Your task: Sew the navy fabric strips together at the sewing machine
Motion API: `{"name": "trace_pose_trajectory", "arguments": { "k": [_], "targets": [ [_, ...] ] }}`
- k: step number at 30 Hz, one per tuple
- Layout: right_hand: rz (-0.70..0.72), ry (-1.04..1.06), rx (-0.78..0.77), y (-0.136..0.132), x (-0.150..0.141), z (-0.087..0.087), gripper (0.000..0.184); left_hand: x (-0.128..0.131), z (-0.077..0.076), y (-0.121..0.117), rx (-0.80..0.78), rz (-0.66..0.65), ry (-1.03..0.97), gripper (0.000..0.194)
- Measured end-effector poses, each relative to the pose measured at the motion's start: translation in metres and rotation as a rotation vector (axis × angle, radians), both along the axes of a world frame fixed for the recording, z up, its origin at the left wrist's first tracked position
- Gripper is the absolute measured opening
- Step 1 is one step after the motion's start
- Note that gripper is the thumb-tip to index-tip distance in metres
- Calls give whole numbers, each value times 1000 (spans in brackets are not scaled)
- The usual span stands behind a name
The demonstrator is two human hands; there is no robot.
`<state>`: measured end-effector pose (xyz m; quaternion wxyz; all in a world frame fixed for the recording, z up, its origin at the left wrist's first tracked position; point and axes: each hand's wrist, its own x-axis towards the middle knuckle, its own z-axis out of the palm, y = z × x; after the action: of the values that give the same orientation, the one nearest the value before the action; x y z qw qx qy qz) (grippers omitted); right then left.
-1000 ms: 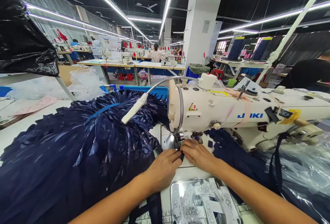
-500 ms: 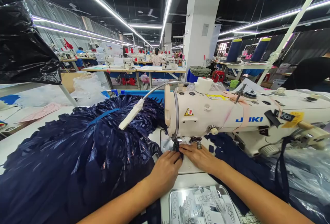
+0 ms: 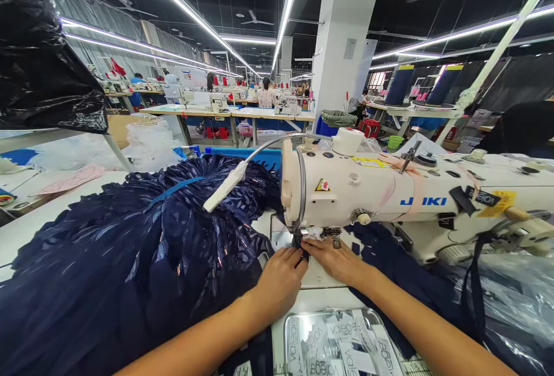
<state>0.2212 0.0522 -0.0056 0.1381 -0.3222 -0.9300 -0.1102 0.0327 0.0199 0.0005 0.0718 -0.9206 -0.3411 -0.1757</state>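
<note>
A white JUKI sewing machine (image 3: 333, 182) stands before me, its needle area low at its left end. Just in front of the presser foot, my left hand (image 3: 280, 280) has its fingers bent together on a small piece of dark navy fabric (image 3: 304, 253). From the right, my right hand (image 3: 334, 259) pinches the same piece close to the foot, fingertips partly under the machine head. The exact edge they hold is hidden by the fingers. A large heap of navy garments (image 3: 142, 249) lies left of my left hand, with a blue strap (image 3: 177, 190) across it.
A metal tray (image 3: 287, 341) of printed white labels sits below my hands. A white-wrapped lamp (image 3: 225, 188) on a bent neck hangs over the heap. More navy fabric (image 3: 381, 249) and clear plastic (image 3: 511, 283) lie right. Behind are thread cones (image 3: 399, 86) and worktables.
The view has shifted slightly, so the machine and heap sit a little further right and higher. Both hands stay at the presser foot with almost no visible movement.
</note>
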Motion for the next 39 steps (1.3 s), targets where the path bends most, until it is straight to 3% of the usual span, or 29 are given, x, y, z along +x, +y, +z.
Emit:
{"name": "trace_pose_trajectory", "arguments": {
  "k": [6,15,22,27,32,39],
  "targets": [
    [-33,-39,54,-1,-3,4,45,3,0,3,39,44,37,27],
    [-76,4,7,0,-7,10,39,7,-1,2,51,84,1,29],
    [-108,86,16,-4,-9,9,28,-20,8,6,-132,16,-137,39],
    [-55,120,-13,-14,-16,8,23,-30,17,19,-204,105,-147,42],
    [-29,243,-78,-14,-16,7,25,-25,17,16,-162,86,-92,31],
    [69,331,-150,-10,-10,7,25,-25,13,16,-179,68,-46,41]
  ]
}}
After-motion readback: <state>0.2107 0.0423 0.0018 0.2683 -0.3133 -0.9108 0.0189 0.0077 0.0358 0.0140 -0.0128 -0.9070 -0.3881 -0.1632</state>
